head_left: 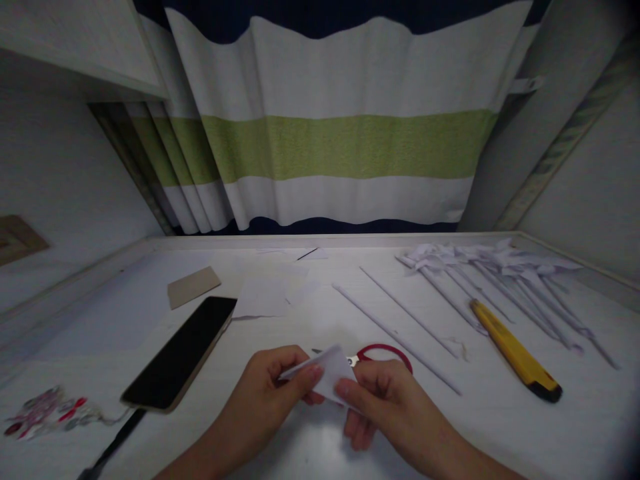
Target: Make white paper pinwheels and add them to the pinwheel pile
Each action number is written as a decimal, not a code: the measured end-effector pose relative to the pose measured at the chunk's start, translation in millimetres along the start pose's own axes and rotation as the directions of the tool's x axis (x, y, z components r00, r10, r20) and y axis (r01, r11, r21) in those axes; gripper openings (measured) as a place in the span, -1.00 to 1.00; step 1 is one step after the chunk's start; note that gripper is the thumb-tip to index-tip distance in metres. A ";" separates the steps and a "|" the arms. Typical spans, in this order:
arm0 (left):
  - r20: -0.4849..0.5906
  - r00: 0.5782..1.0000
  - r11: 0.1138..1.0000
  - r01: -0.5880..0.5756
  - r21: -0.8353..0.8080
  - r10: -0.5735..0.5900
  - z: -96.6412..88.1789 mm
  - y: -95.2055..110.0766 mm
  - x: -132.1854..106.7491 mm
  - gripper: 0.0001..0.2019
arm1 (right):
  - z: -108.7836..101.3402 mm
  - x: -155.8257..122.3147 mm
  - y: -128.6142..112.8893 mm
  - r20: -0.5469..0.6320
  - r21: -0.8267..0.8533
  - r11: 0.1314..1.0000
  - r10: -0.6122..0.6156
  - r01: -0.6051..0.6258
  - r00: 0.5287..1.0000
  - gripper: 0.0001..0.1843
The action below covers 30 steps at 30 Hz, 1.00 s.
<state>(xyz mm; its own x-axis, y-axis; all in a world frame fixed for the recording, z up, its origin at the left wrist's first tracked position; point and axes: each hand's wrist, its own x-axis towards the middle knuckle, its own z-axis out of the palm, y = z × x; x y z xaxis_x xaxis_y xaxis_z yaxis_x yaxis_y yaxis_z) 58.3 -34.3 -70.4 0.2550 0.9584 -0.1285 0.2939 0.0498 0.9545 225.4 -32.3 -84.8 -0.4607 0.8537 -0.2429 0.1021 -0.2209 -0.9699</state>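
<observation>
A small piece of folded white paper (pixel 330 371) is pinched between both hands above the front middle of the table. My left hand (pixel 280 387) grips its left side, thumb on top. On its right lower edge, my right hand (pixel 383 400) presses with the thumb, other fingers curled beneath. Just behind the hands lie scissors (pixel 387 348) with red handles; the paper and right hand hide part of them. Two thin rolled paper sticks (pixel 400 337) rest on the table to the right of the scissors.
At left are a black phone (pixel 183 353) with a cable, a beige card (pixel 194 287), a charm cluster (pixel 55 413) and white paper sheets (pixel 263 293). A yellow utility knife (pixel 515 350) lies right, before a pile of paper-topped sticks (pixel 495 267). A striped curtain (pixel 345 147) hangs behind.
</observation>
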 end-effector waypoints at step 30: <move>0.177 0.984 0.903 -0.085 0.421 0.010 -8.4 1.2 3.0 -0.59 | -6.6 6.5 20.9 0.052 -0.428 0.904 0.019 0.005 0.998 -0.52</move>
<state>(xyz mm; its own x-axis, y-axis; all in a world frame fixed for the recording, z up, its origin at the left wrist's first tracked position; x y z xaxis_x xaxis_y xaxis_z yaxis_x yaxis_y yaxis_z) 51.6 -29.0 -67.4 0.4166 0.8941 -0.1647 0.6317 -0.1544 0.7597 230.3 -28.2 -106.8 -0.5039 0.8236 -0.2603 0.4676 0.0067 -0.8839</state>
